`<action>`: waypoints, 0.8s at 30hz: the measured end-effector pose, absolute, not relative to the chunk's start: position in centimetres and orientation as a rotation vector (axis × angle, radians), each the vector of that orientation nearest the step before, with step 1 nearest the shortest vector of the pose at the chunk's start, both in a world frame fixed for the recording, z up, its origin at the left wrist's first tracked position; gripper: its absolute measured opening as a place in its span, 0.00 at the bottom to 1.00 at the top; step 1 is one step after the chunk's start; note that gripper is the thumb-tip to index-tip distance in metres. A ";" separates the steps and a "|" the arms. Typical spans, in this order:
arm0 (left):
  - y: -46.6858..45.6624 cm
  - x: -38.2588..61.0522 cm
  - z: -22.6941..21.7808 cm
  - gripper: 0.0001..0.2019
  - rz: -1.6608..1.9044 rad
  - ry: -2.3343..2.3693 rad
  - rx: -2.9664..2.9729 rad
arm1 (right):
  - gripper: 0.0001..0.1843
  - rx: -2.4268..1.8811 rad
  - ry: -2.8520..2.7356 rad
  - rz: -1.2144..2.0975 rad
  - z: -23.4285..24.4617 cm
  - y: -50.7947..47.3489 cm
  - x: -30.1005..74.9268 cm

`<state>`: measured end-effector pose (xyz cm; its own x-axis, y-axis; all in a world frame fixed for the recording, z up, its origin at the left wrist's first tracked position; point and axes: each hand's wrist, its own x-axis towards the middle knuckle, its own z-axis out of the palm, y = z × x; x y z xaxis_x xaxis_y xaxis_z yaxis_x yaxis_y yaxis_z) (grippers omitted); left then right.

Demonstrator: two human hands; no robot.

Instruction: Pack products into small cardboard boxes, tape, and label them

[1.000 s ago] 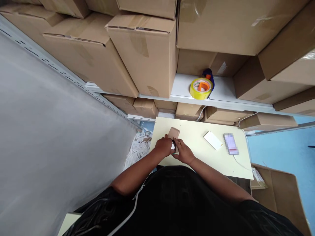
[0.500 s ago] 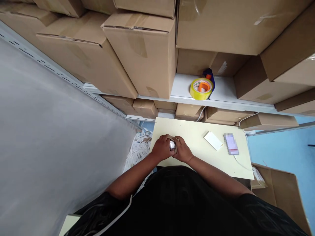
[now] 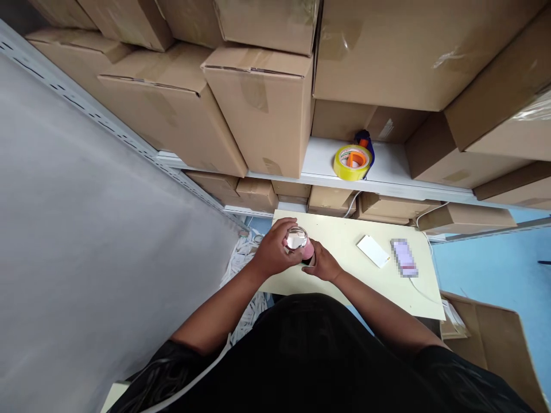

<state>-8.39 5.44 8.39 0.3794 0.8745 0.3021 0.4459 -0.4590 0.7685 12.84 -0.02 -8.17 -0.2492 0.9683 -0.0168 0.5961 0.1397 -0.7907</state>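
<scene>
My left hand (image 3: 274, 250) is closed round a pink cylinder (image 3: 308, 250) with a shiny, silvery round end (image 3: 297, 237) that faces up toward me. Its exact kind does not show; it looks like a bottle or tumbler. Just below its lower end is a small open box (image 3: 307, 261) with a dark inside, mostly covered by fingers. My right hand (image 3: 325, 263) grips this box from the right side. The cylinder tilts between the two hands, above the pale table (image 3: 340, 229). Whether its lower end still sits inside the box, I cannot tell.
On the table's right lie a white flat packet (image 3: 373, 251) and a phone (image 3: 403, 257) with a cable. A yellow tape roll on a dispenser (image 3: 352, 163) rests on the shelf (image 3: 391, 163). Cardboard boxes (image 3: 262, 109) fill the rack; a grey wall (image 3: 86, 241) stands left.
My left hand has moved up and left with the silvery-topped cylinder, baring its pink side and the dark box opening. My right hand stays nearly in place. The view has shifted slightly.
</scene>
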 end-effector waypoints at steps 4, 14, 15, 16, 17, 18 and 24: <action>6.9 -9.5 10.4 0.26 1.060 1.171 1.849 | 0.60 -1.353 -1.922 0.968 -6.0 -0.2 14.5; 8.7 -6.4 8.9 0.37 1.091 0.900 1.131 | 0.37 -1.000 -0.926 1.843 2.4 -0.8 13.6; 8.4 -5.9 8.7 0.37 1.083 0.907 1.081 | 0.37 -0.956 -0.856 1.929 3.0 -0.9 13.1; 8.0 -5.5 8.5 0.37 1.083 0.923 1.034 | 0.37 -0.938 -0.792 1.967 3.4 -1.1 12.6; 7.5 -5.2 8.2 0.38 1.094 0.943 0.992 | 0.37 -0.944 -0.747 1.961 3.7 -1.4 12.3; 6.9 -5.0 7.8 0.38 1.103 0.956 0.962 | 0.36 -0.971 -0.734 1.914 3.8 -1.7 12.1; 3.0 -4.2 5.7 0.31 0.956 0.989 0.867 | 0.32 -1.228 -0.979 1.426 2.7 -3.1 11.9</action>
<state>-4.16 2.96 5.69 0.2451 0.9292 -0.2766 -0.2450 0.3354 0.9097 11.92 -3.07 2.67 -0.0127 0.9798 -0.1995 -0.1657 -0.1988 -0.9659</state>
